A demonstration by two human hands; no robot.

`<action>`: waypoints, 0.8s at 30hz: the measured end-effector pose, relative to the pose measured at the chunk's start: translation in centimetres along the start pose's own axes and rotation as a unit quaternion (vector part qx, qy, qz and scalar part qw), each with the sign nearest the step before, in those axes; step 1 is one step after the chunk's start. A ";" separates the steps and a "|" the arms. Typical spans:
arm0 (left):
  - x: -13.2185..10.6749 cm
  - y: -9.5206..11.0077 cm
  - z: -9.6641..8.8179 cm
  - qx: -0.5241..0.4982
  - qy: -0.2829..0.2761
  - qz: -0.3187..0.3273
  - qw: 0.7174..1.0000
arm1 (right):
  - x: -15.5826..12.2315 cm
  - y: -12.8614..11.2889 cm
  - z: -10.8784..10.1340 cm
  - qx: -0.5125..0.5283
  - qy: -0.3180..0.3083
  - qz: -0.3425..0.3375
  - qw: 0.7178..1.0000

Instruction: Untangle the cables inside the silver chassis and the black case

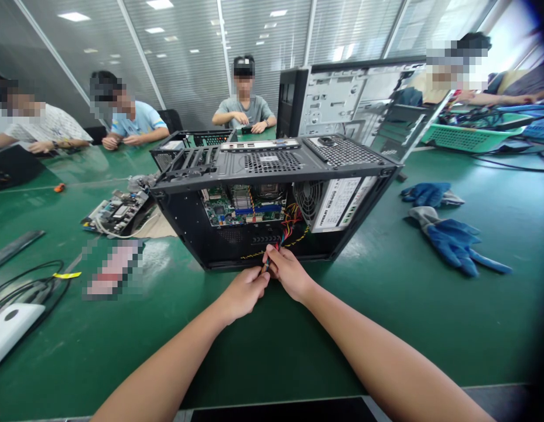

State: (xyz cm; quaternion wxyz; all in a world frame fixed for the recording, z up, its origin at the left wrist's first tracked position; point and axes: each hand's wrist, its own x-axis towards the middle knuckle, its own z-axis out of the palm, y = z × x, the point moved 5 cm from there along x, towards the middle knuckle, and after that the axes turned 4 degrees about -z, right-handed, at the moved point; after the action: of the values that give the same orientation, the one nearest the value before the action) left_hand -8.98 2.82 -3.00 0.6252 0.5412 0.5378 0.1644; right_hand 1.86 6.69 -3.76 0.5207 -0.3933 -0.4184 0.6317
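Note:
A black computer case [272, 164] lies on its side on the green table [386, 316], its open side toward me. Inside I see the motherboard [240, 205] and a power supply [337, 202] with a fan. A bundle of red, yellow and black cables [289, 225] runs from it down to the case's front edge. My left hand [243, 293] and my right hand [289, 271] meet there, both pinched closed on the end of that cable bundle, fingertips touching.
A pair of blue work gloves [451, 237] lies to the right. A loose circuit board [117, 212] sits left of the case, with cables and a white device [10, 328] at the far left. Another open case [359, 99] stands behind. Several people sit round the table.

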 end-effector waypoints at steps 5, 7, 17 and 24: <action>-0.4 1.6 -0.8 0.215 0.097 0.122 0.964 | -0.1 -0.2 0.1 -0.003 0.000 0.006 1.000; -0.6 1.9 -0.9 0.273 0.121 0.151 0.942 | -0.1 -0.3 0.1 -0.003 0.001 0.004 1.000; -0.5 1.2 -0.4 0.496 0.189 0.098 0.842 | -0.1 0.1 0.0 -0.011 0.011 0.010 1.000; -0.3 1.3 -0.8 0.171 0.086 0.136 0.972 | -0.1 -0.1 0.0 -0.001 0.007 0.000 1.000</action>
State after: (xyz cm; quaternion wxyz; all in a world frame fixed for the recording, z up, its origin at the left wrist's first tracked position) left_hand -9.31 3.49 -1.66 0.4467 0.6922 0.5306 0.1994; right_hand 1.90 6.56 -3.64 0.5227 -0.3983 -0.4158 0.6287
